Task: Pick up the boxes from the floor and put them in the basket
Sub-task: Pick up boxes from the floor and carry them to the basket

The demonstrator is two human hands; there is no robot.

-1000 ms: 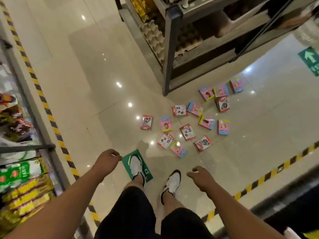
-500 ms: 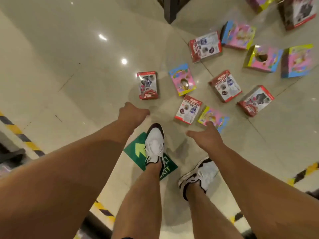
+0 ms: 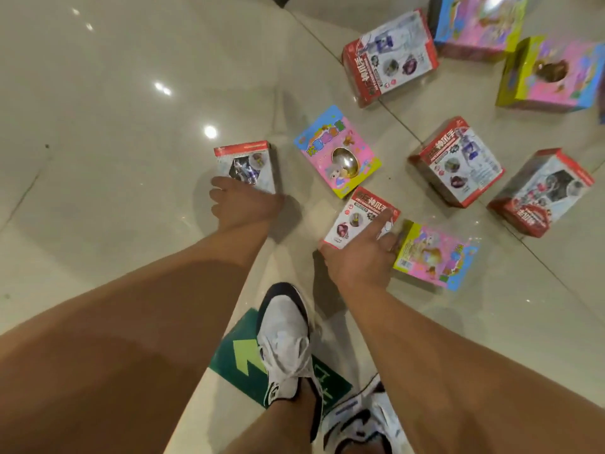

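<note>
Eight boxes on the floor (image 3: 114, 126): four red-and-white, four pink. Left hand (image 3: 240, 203) at nearest red-and-white box (image 3: 250, 165), fingers curled round its near end. Right hand (image 3: 360, 257) on second red-and-white box (image 3: 355, 216), forefinger extended, thumb at corner; grip uncertain

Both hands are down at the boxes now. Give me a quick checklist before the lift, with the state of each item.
1. Left hand on the leftmost red box: ok, it grips the near end.
2. Right hand on the near red box: ok, thumb on one side, fingers across the top.
3. Grips firm enough to lift: cannot tell.
4. Neighbours apart: ok for the pink egg box; not ok for the pink box crowding the right hand.
5. Basket in view: not ok, none visible.
6. Shoe off the boxes: ok, on the green floor sign.
</note>
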